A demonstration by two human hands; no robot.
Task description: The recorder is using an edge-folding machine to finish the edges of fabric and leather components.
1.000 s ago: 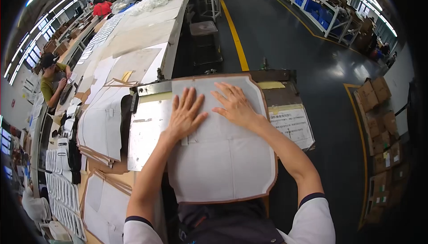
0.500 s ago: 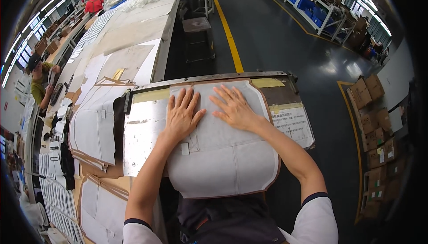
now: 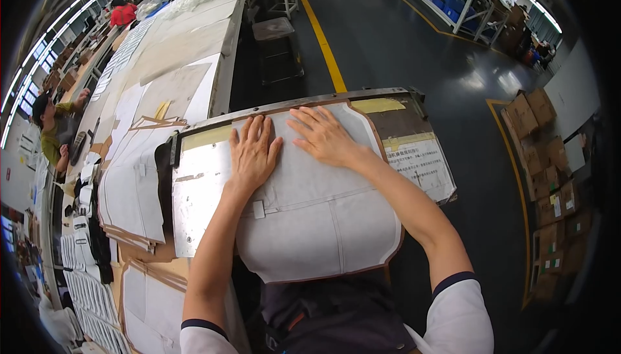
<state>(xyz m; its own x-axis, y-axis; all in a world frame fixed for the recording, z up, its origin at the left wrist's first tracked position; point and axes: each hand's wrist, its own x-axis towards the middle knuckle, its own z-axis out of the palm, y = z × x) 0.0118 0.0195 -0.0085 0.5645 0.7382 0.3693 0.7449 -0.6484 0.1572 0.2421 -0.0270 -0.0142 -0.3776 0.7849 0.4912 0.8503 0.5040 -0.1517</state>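
On your right, dark floor [image 3: 485, 160] stretches beyond the metal platform [image 3: 194, 212]. Across that lies the pale, brown-edged panel [image 3: 304, 231], near edge overhanging toward you, far edge seemingly at the rail [image 3: 223, 119]. Your left hand [image 3: 253, 153] and right hand [image 3: 325, 135] rest flat on it, grip spread wide.

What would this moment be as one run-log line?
left hand: palm-down on white panel | right hand: palm-down on same panel | panel: brown-edged, overhanging metal plate | similar panels: stacked at left

Left hand [image 3: 254, 157], right hand [image 3: 328, 137], flat on pale panel [image 3: 314, 205], seemingly fabric, over metal plate [image 3: 196, 202]
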